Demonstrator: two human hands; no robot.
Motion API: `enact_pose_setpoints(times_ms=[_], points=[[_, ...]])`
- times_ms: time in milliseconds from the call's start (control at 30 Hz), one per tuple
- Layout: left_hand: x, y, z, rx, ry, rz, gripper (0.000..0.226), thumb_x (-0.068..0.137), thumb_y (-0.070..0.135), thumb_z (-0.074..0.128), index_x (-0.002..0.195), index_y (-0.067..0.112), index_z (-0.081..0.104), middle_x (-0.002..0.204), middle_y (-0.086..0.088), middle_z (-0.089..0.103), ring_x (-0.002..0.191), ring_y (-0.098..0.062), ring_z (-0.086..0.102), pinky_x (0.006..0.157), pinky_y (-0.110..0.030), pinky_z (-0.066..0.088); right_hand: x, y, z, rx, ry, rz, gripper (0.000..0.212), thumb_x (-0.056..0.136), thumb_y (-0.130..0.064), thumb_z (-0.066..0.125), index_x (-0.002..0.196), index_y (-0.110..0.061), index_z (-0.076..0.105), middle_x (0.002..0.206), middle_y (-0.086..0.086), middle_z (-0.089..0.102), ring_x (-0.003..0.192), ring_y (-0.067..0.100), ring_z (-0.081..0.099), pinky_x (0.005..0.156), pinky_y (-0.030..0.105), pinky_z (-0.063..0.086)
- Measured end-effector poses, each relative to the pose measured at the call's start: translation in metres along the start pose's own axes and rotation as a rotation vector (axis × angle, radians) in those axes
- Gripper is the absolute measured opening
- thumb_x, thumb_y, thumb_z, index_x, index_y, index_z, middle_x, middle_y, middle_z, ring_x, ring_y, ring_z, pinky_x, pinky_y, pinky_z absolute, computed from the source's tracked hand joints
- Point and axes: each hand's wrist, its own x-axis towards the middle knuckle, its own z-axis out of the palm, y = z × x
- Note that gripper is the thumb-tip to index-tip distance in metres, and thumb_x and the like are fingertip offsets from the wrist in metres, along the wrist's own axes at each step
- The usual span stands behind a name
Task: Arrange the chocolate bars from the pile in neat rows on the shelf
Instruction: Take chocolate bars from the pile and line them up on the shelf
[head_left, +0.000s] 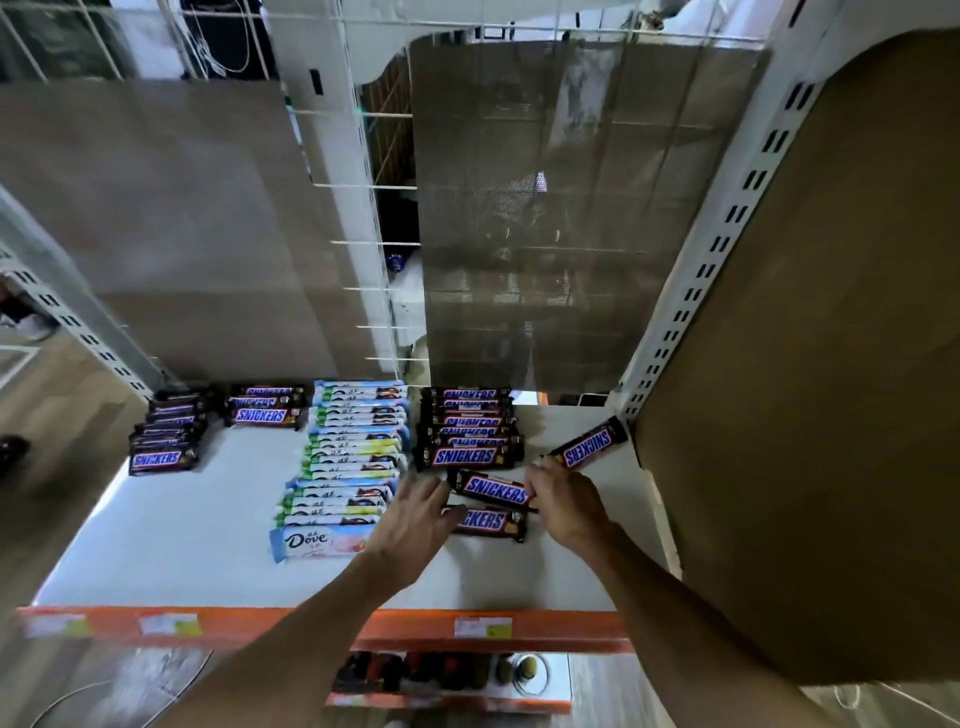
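1. My right hand (563, 501) is clamped on the right end of the skewed Snickers bar (493, 490). It's an end pinch, which I judge lets me swing the bar square.
2. My left hand (415, 519) is spread, fingers straight, tips resting on the left end of the front Snickers bar (488, 521). It grips nothing, probably just pinning that bar while the other one turns.
3. Both bars lie on the shelf (208, 519) toward its right front, just ahead of the right Snickers row (467, 431). The skewed one overlaps the front one's upper edge.
4. A tilted Snickers bar (589, 444) sits by the shelf's right edge with its label upside down, apart from both hands. Those three loose bars are all the pile I can see.
5. The Dove row (353, 457) runs alongside on the left, and two shorter Snickers rows (163, 436) sit at the back left. The bars lap like shingles so every label reads from the front.
6. The skewed bar needs turning level, then tucking against the row's front bar.
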Motion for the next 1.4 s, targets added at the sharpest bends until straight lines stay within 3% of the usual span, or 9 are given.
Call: enact_pose_setpoints(times_ms=[167,467,867,1000,1100,1233,1400], points=[[0.008,-0.006,0.0,-0.024,0.025,0.008,0.056,0.059,0.019,0.087,0.107,0.021,0.058,0.109,-0.008,0.061,0.101,-0.027,0.057,0.089,-0.048,0.049,0.024,-0.006,-0.001,0.013,0.008,-0.022,0.014,0.088,-0.012,0.058,0.102,-0.015,0.056,0.116,0.007,0.055,0.095,0.024,0.061,0.082,0.036,0.052],[0.024,-0.013,0.013,0.043,-0.135,-0.077,0.059,0.064,0.02,0.082,0.117,0.024,0.057,0.121,-0.009,0.053,0.112,-0.029,0.048,0.097,-0.05,0.041,0.048,-0.006,-0.001,-0.019,0.055,-0.049,0.014,0.088,-0.014,0.061,0.101,-0.017,0.056,0.112,0.007,0.056,0.094,0.025,0.062,0.082,0.036,0.053],[0.036,-0.018,0.017,0.041,-0.052,-0.088,0.058,0.06,0.017,0.086,0.113,0.02,0.061,0.119,-0.012,0.055,0.111,-0.032,0.05,0.096,-0.055,0.044,0.052,0.001,-0.004,0.099,0.081,-0.098,0.011,0.088,-0.02,0.063,0.098,-0.017,0.061,0.114,0.003,0.057,0.095,0.022,0.061,0.081,0.034,0.052],[0.038,-0.02,0.016,0.043,0.014,-0.081,0.056,0.058,0.013,0.086,0.106,0.02,0.059,0.109,-0.011,0.054,0.101,-0.03,0.049,0.092,-0.054,0.046,0.05,0.008,-0.004,0.152,0.113,-0.125,0.006,0.091,-0.016,0.056,0.096,-0.019,0.058,0.109,0.001,0.058,0.09,0.021,0.062,0.073,0.03,0.049],[0.038,-0.02,0.017,0.029,0.03,-0.081,0.055,0.06,0.013,0.085,0.108,0.02,0.058,0.11,-0.011,0.054,0.102,-0.031,0.049,0.092,-0.054,0.046,0.048,0.017,-0.004,0.113,0.166,-0.052,0.018,0.093,-0.019,0.055,0.11,-0.017,0.055,0.117,0.004,0.053,0.089,0.023,0.064,0.07,0.029,0.05],[0.035,-0.02,0.022,0.028,0.002,-0.089,0.053,0.067,0.015,0.082,0.111,0.019,0.054,0.113,-0.012,0.053,0.105,-0.032,0.049,0.094,-0.055,0.043,0.043,0.031,-0.005,-0.044,0.034,0.192,0.049,0.089,-0.017,0.061,0.134,-0.018,0.042,0.137,0.01,0.036,0.108,0.028,0.057,0.08,0.034,0.052],[0.031,-0.02,0.019,0.001,0.009,-0.089,0.044,0.073,0.018,0.079,0.112,0.019,0.057,0.117,-0.013,0.053,0.11,-0.031,0.05,0.096,-0.055,0.042,0.033,0.04,-0.004,-0.16,-0.029,0.196,0.047,0.086,-0.009,0.063,0.129,-0.013,0.046,0.131,0.008,0.042,0.116,0.027,0.048,0.089,0.034,0.047]])
